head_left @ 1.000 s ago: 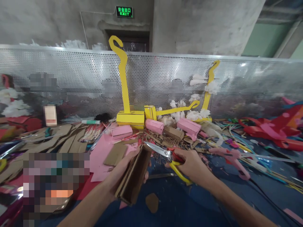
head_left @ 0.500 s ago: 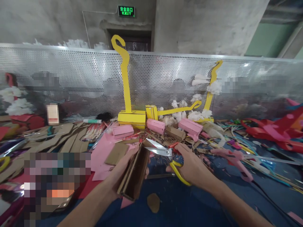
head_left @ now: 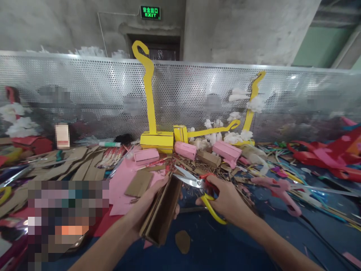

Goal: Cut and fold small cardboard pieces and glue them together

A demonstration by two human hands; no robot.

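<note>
My left hand (head_left: 146, 205) is closed around a folded brown cardboard box piece (head_left: 163, 210), held on edge above the blue table. My right hand (head_left: 225, 201) grips scissors (head_left: 201, 188) with yellow and red handles. Their silver blades are parted and point left, with the tips at the cardboard's top right corner. A small brown cardboard offcut (head_left: 183, 241) lies on the table just below the box piece.
Yellow hook-shaped cardboard models (head_left: 150, 109), pink boxes (head_left: 184, 149) and white cotton tufts stand against a perforated metal screen (head_left: 84, 94). Cardboard strips (head_left: 70, 165) and pink paper (head_left: 121, 184) lie left. A pink glue gun (head_left: 278, 190), sticks and red paper clutter the right.
The scissor blades have stayed at the cardboard's top corner, closing slightly. Both hands shifted only a little; the view moved slightly.
</note>
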